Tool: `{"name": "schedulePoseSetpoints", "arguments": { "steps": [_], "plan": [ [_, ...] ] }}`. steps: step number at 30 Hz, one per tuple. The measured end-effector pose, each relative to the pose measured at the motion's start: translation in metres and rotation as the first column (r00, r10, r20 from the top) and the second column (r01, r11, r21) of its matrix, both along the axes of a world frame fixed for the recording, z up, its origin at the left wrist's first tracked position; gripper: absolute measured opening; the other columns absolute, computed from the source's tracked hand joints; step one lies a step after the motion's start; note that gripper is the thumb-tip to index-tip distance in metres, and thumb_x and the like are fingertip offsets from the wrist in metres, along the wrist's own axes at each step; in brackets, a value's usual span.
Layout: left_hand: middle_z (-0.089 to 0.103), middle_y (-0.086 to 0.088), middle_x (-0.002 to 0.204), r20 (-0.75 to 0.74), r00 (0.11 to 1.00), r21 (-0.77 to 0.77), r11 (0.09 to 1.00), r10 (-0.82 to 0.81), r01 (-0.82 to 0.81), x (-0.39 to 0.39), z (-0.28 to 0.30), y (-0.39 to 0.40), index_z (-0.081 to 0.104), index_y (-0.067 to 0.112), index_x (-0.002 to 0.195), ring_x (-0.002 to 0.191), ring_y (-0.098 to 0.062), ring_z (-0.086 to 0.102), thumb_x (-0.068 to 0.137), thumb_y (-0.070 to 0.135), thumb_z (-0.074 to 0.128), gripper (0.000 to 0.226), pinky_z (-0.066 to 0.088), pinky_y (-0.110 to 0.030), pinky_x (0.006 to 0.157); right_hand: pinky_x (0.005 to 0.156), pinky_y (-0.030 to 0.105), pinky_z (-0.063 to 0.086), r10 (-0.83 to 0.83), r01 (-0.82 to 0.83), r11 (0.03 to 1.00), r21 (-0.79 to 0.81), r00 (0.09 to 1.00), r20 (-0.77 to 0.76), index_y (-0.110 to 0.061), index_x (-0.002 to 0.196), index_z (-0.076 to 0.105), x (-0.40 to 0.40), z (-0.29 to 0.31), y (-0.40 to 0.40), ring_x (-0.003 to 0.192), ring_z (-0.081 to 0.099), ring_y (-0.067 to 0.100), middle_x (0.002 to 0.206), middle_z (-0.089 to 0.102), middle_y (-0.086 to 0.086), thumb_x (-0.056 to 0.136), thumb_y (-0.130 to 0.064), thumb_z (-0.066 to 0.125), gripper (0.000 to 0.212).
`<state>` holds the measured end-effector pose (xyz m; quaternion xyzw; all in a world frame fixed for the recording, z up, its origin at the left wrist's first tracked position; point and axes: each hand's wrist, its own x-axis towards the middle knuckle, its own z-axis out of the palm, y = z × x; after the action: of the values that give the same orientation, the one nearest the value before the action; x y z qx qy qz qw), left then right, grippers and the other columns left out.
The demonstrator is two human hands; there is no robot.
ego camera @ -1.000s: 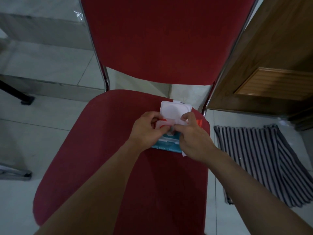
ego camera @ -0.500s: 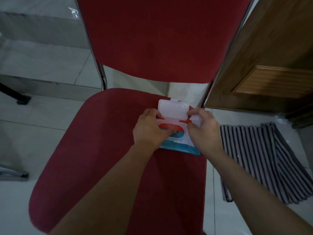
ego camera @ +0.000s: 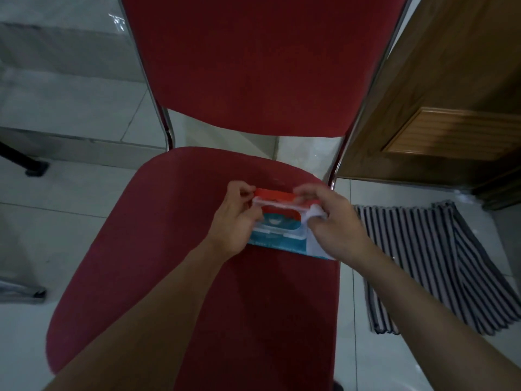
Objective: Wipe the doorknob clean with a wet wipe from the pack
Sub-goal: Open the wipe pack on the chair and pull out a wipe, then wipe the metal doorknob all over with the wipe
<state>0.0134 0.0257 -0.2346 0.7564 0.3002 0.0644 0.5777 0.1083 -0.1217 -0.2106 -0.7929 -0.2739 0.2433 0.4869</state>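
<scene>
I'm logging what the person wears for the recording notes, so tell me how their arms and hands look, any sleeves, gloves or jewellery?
Both forearms are bare up to the frame edge, no sleeves showing. The left hand and right hand wear no gloves, and no rings, watch or bracelets are visible.

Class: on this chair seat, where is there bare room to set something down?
Bare: the seat left of the left hand, and its near part between both forearms. Crowded: the far right corner, where both hands, right hand, work the wipe pack.
</scene>
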Motion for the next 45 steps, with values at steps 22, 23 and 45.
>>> {"name": "schedulePoseSetpoints", "arguments": {
  "steps": [22, 23, 45],
  "plan": [
    [0.025, -0.014, 0.148, -0.220, 0.956, 0.502, 0.818, -0.194, 0.282, -0.005, 0.003, -0.021, 0.034, 0.007, 0.135, 0.139, -0.026, 0.018, 0.086, 0.017, 0.057, 0.055, 0.021, -0.033, 0.112, 0.082, -0.003, 0.034, 0.162, -0.158, 0.970, -0.185, 0.987, 0.007, -0.007, 0.112, 0.063, -0.013, 0.003, -0.023, 0.104, 0.051, 0.009, 0.115, 0.059, 0.005, 0.072, 0.017, 0.049, 0.048],
    [0.024, -0.013, 0.149, -0.261, 0.951, 0.509, 0.813, -0.167, 0.283, -0.006, 0.005, -0.021, 0.033, 0.007, 0.136, 0.139, -0.026, 0.018, 0.088, 0.019, 0.055, 0.054, 0.022, -0.035, 0.112, 0.077, -0.006, 0.035, 0.084, -0.090, 0.983, -0.159, 0.995, -0.049, -0.011, 0.112, 0.063, -0.013, 0.007, -0.025, 0.102, 0.051, 0.005, 0.111, 0.060, 0.000, 0.073, 0.015, 0.052, 0.048],
    [0.072, 0.008, 0.076, 0.345, 0.887, -0.009, 0.944, -0.307, 0.330, 0.118, 0.361, -0.204, 0.068, 0.023, 0.080, 0.074, -0.006, 0.066, 0.085, 0.023, 0.060, 0.010, 0.050, -0.019, 0.065, 0.086, 0.045, 0.053, -0.342, 0.458, 0.825, 0.330, 0.871, -0.354, -0.011, 0.099, 0.067, 0.062, 0.332, -0.218, 0.091, 0.068, 0.028, 0.096, 0.073, 0.014, 0.088, -0.020, 0.056, 0.018]
  ]
}}
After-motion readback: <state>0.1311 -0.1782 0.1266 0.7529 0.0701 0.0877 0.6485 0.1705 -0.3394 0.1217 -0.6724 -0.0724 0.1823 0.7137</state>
